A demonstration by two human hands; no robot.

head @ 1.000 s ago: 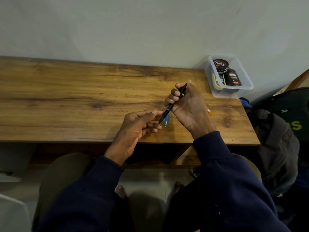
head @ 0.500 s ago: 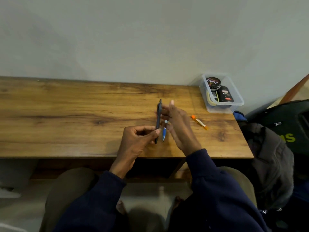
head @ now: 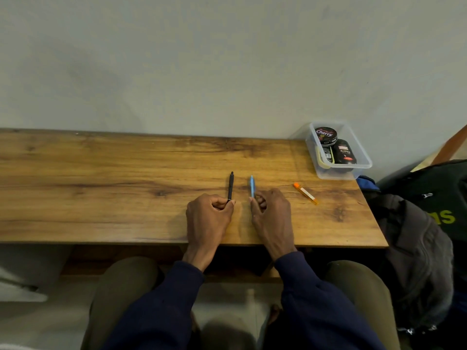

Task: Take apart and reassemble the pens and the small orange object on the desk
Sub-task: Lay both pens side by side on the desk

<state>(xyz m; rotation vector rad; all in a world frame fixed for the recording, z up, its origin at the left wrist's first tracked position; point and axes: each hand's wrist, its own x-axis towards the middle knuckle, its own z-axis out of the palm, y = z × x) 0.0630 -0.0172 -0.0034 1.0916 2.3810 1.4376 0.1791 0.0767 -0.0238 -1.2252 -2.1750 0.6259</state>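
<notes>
Pens both on the desk [head: 101, 185], lying near each other and roughly parallel, far ends toward the wall [head: 227, 72]. To the left, black pen [head: 230, 186], its near end pinched in the curled fingers of the left hand [head: 208, 215]. To the right, blue pen [head: 252, 186], near end held between thumb and fingertips of the right hand [head: 271, 213]. Well apart to the right again, small orange object [head: 305, 194], loose on the wood, untouched, lying at a slant.

Probably light, all three, and stiff: slim plastic barrels, smooth enough to roll or slip under a loose pinch. Best taken by the barrel, one hand on each half, then twisted at the joint (exact seam too small to make out). Likely tiny inner parts, a spring and a refill perhaps, easy to lose off the edge, so better opened low over the wood. Orange piece apparently a narrow clear tube with an orange cap; best gripped by the tube body, cap pulled with the other hand.

Flat, varnished-looking wood grain, pushed against a plain pale wall. At the far right corner, clear plastic tub [head: 364, 162] holding dark round tins [head: 326, 135]. Just beside the desk's right end, dark bags [head: 417, 236] heaped. Pale floor [head: 222, 306] below.
</notes>
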